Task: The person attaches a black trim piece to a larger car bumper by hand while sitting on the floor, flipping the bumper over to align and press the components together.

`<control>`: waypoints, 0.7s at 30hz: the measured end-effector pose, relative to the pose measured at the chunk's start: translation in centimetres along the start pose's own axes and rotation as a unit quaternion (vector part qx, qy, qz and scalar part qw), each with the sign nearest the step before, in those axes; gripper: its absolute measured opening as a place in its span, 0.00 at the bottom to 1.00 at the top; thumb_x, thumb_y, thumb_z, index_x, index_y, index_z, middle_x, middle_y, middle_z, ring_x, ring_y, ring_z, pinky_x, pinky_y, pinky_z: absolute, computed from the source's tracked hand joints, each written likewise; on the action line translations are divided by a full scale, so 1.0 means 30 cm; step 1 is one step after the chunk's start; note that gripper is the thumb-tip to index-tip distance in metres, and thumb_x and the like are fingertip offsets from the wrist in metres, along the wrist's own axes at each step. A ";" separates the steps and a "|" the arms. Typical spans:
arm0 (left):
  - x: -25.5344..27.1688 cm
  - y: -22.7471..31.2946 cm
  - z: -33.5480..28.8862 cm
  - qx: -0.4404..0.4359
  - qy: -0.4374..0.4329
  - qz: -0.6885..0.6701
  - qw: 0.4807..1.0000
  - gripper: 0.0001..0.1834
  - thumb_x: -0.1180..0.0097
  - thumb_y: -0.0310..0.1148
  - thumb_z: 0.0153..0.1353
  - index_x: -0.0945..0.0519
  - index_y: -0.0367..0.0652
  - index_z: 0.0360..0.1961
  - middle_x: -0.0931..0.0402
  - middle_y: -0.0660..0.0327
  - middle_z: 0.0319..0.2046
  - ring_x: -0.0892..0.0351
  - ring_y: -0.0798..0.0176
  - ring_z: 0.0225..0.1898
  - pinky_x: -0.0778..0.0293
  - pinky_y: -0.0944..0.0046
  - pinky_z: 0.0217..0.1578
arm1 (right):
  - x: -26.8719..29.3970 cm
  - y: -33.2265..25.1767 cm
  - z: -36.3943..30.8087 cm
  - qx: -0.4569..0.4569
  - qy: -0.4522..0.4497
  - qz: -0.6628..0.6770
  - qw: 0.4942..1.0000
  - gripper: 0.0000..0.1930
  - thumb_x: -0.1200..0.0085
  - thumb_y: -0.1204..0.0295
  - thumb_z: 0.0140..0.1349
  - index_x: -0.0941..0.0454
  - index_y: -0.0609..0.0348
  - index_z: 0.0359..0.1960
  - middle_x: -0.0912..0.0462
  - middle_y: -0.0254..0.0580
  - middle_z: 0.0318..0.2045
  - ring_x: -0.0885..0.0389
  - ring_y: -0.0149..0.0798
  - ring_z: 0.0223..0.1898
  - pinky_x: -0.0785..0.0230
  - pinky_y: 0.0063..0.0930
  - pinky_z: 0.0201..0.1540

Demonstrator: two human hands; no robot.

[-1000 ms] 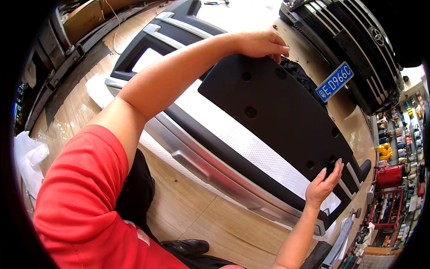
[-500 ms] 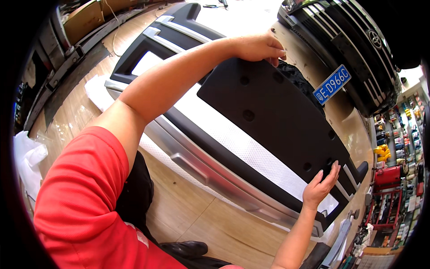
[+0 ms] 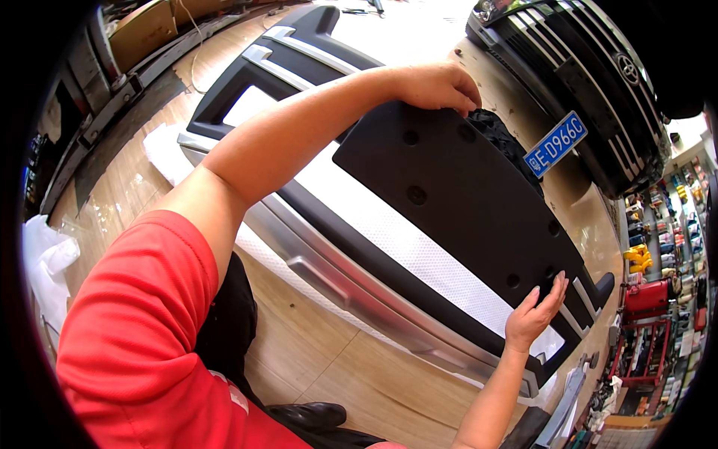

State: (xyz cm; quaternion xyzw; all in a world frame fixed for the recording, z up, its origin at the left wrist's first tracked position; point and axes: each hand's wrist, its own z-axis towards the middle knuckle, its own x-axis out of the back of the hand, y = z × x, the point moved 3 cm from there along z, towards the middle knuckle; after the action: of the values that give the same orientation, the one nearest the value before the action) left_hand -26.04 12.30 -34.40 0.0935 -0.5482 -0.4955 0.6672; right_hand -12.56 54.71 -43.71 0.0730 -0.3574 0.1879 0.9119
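A large flat black panel (image 3: pixel 464 202) with several round recesses lies slanted across a black and silver car bumper trim (image 3: pixel 299 217). My left hand (image 3: pixel 437 88) reaches over to the panel's far upper edge. Its fingers are bent together and point down there; what they pinch, if anything, is hidden. Close to the panel's near right end is my right hand (image 3: pixel 532 316), fingers stretched and thumb apart, palm turned toward the panel. Whether it touches the panel I cannot tell. Crumpled black material (image 3: pixel 493 135) shows behind the panel's far edge.
Beyond the panel stands a car front with a grille (image 3: pixel 576 67) and a blue licence plate (image 3: pixel 555 142). Shelves of small goods and a red toolbox (image 3: pixel 647 298) line the right. White plastic wrap (image 3: pixel 48 251) lies at left. My black shoe (image 3: pixel 310 414) is on the wood-pattern floor (image 3: pixel 321 352).
My left hand has dipped, its fingers bending down closer to the panel's far edge. My right hand and the panel look nearly unchanged.
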 end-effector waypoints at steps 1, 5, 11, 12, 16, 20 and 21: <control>0.000 0.002 -0.002 -0.011 0.002 0.013 1.000 0.21 0.41 0.40 0.65 0.17 0.38 0.53 0.14 0.58 0.40 0.17 0.63 0.43 0.24 0.63 0.50 | 0.000 0.000 0.000 -0.001 0.000 0.000 1.000 0.25 0.55 0.72 0.71 0.37 0.72 0.67 0.32 0.61 0.67 0.39 0.64 0.71 0.52 0.54 0.74; 0.002 0.005 -0.001 -0.029 0.009 0.074 0.997 0.21 0.40 0.40 0.62 0.16 0.40 0.52 0.14 0.57 0.40 0.17 0.61 0.43 0.24 0.61 0.49 | -0.001 0.000 -0.002 -0.003 -0.003 0.001 1.000 0.25 0.55 0.72 0.71 0.37 0.72 0.67 0.32 0.61 0.67 0.39 0.64 0.71 0.52 0.54 0.74; -0.004 0.000 0.005 -0.039 0.004 0.073 0.997 0.20 0.39 0.41 0.62 0.16 0.40 0.51 0.15 0.55 0.41 0.17 0.59 0.44 0.24 0.60 0.48 | 0.000 0.004 -0.002 -0.005 -0.005 0.007 1.000 0.24 0.55 0.72 0.71 0.37 0.72 0.66 0.32 0.61 0.68 0.40 0.65 0.71 0.52 0.54 0.74; -0.006 0.000 0.005 -0.045 0.006 0.074 0.996 0.21 0.40 0.41 0.62 0.16 0.40 0.51 0.15 0.55 0.41 0.17 0.60 0.43 0.24 0.60 0.48 | 0.000 0.005 -0.002 -0.006 -0.005 0.006 1.000 0.24 0.55 0.72 0.71 0.37 0.72 0.66 0.32 0.61 0.68 0.40 0.65 0.71 0.52 0.54 0.74; -0.003 -0.001 0.006 -0.048 0.003 0.072 0.996 0.21 0.41 0.41 0.63 0.16 0.39 0.52 0.14 0.57 0.39 0.16 0.61 0.43 0.24 0.61 0.48 | -0.001 0.005 -0.001 -0.007 -0.007 0.001 1.000 0.24 0.55 0.72 0.71 0.38 0.72 0.67 0.32 0.62 0.68 0.40 0.64 0.71 0.51 0.54 0.74; 0.003 0.002 0.002 -0.058 0.000 0.063 0.996 0.20 0.43 0.39 0.64 0.17 0.38 0.52 0.13 0.58 0.39 0.16 0.62 0.43 0.24 0.62 0.49 | -0.003 0.005 0.000 -0.002 -0.006 0.000 1.000 0.25 0.55 0.72 0.71 0.38 0.72 0.67 0.32 0.62 0.67 0.39 0.64 0.71 0.51 0.54 0.74; -0.001 0.002 0.001 -0.048 0.000 0.052 0.997 0.19 0.44 0.38 0.65 0.17 0.37 0.52 0.13 0.59 0.39 0.15 0.63 0.43 0.24 0.63 0.49 | -0.003 0.005 -0.001 -0.002 -0.005 0.001 1.000 0.25 0.55 0.72 0.71 0.38 0.72 0.67 0.32 0.61 0.67 0.39 0.64 0.71 0.51 0.54 0.74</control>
State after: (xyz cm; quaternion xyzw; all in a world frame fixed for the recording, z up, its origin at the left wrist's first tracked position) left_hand -26.03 12.37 -34.36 0.0320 -0.5280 -0.4860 0.6957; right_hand -12.67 54.83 -43.79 0.0717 -0.3629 0.1879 0.9099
